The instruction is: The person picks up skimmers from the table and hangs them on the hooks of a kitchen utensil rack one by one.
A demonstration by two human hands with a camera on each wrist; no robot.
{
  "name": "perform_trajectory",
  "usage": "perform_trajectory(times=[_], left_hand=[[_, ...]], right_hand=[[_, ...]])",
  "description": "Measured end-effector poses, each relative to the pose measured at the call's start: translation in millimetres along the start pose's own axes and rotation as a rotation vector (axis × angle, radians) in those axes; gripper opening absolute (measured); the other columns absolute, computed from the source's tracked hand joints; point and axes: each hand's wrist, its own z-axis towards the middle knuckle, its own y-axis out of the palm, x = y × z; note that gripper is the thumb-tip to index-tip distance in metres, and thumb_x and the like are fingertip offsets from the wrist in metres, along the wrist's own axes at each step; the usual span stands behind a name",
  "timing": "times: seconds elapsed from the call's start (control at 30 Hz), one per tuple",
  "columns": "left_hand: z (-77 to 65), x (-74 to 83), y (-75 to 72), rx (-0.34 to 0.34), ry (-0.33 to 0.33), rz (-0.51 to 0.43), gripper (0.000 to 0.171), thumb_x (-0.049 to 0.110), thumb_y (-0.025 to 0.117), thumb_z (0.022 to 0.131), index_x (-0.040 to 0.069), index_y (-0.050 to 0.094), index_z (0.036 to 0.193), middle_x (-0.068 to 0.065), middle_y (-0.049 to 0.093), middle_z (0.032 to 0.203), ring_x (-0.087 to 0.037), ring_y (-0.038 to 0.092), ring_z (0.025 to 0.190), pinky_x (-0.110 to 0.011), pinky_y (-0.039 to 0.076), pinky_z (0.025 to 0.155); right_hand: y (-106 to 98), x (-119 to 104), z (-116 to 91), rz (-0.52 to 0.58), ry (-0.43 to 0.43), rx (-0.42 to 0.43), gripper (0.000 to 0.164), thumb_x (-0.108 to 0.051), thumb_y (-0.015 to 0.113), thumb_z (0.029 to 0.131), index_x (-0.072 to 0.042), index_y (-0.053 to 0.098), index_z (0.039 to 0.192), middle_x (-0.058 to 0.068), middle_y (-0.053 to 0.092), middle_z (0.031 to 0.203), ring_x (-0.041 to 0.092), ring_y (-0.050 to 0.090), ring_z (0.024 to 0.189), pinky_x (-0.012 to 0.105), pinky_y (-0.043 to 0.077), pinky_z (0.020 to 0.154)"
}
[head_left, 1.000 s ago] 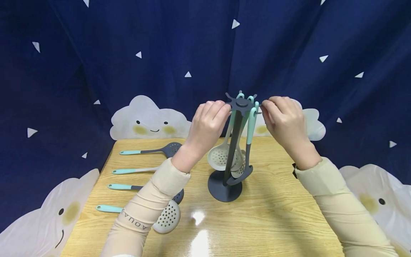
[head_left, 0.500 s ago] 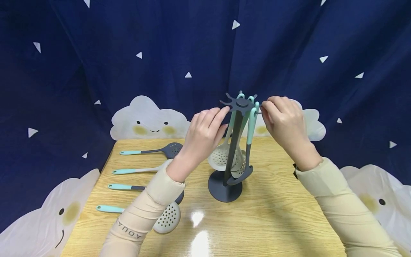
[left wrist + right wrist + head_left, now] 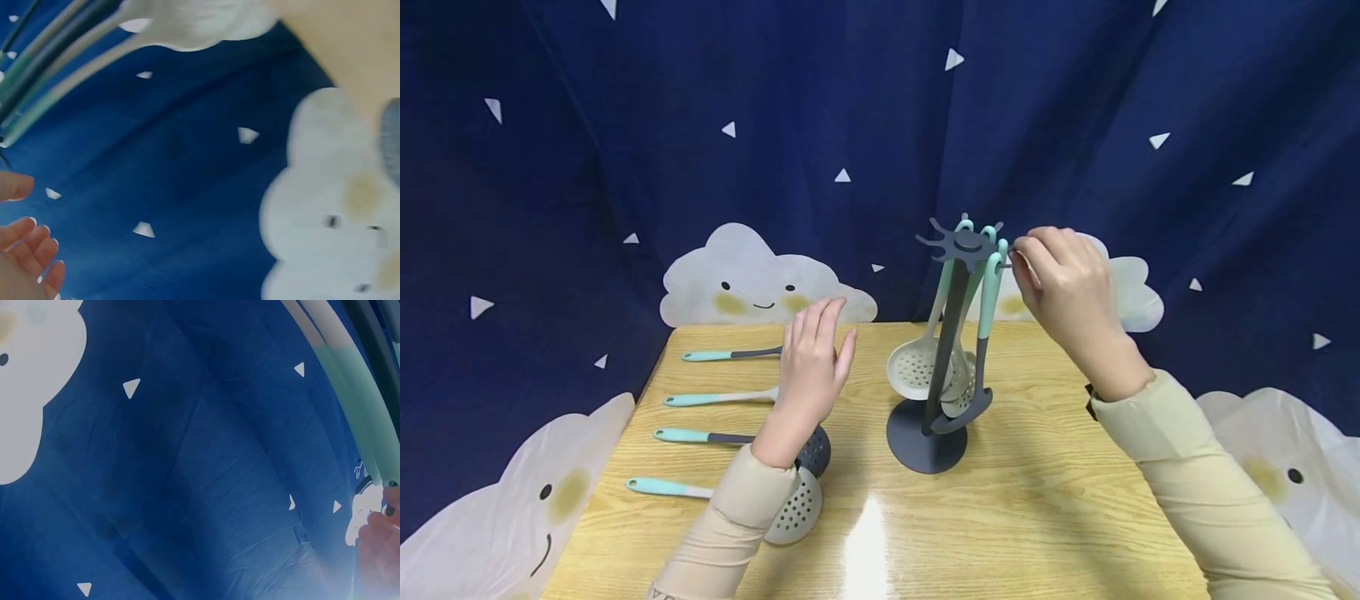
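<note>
A dark utensil stand (image 3: 925,437) stands upright on the table, its hooked top ringed with arms. Several mint-handled utensils hang from it, among them a pale skimmer (image 3: 913,368) and a dark-headed utensil (image 3: 979,404). My right hand (image 3: 1070,287) pinches a hook at the right of the stand's top with thumb and fingertips, close to the hanging handles (image 3: 356,394). My left hand (image 3: 808,362) is in the air left of the stand, fingers extended and holding nothing. Below it lie utensils, partly hidden by the hand and sleeve.
On the table's left side lie several mint-handled utensils in a column, including a pale slotted one (image 3: 797,510) nearest the front. A navy curtain (image 3: 880,108) with white triangles hangs behind the wooden table (image 3: 1037,500). White cloud shapes (image 3: 752,279) line its lower part.
My left hand has left the stand's top, moving left and down toward the utensils on the table. My right hand stays at the hook, and the stand has hardly moved.
</note>
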Motion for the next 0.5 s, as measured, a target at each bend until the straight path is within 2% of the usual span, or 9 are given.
perform_trajectory(times=[0.17, 0.37, 0.5], left_hand=[[-33.8, -26.8, -2.8, -0.019, -0.157, 0.046, 0.041, 0.010, 0.061, 0.082, -0.004, 0.048, 0.118, -0.020, 0.049, 0.115, -0.035, 0.046, 0.100, -0.046, 0.036, 0.084], [-77.7, -63.3, -14.6, -0.128, -0.376, 0.117, 0.050, 0.006, 0.063, 0.078, -0.006, 0.043, 0.122, -0.023, 0.044, 0.121, -0.039, 0.039, 0.111, -0.050, 0.027, 0.096], [-106.8, -87.4, -21.8, -0.174, -0.523, 0.151, 0.052, 0.003, 0.061, 0.077, -0.009, 0.040, 0.123, -0.025, 0.041, 0.122, -0.041, 0.035, 0.114, -0.053, 0.023, 0.095]], right_hand=[[0, 0, 0, 0.001, -0.003, 0.001, 0.018, -0.009, 0.048, 0.091, 0.005, 0.059, 0.085, 0.018, 0.057, 0.081, 0.032, 0.051, 0.066, 0.036, 0.041, 0.053], [0, 0, 0, 0.004, -0.008, -0.003, 0.017, -0.008, 0.049, 0.091, 0.005, 0.059, 0.086, 0.018, 0.058, 0.081, 0.032, 0.051, 0.066, 0.036, 0.042, 0.053], [-1, 1, 0, 0.006, -0.003, -0.007, 0.011, -0.004, 0.053, 0.087, 0.005, 0.059, 0.086, 0.018, 0.058, 0.081, 0.032, 0.051, 0.066, 0.036, 0.042, 0.054]])
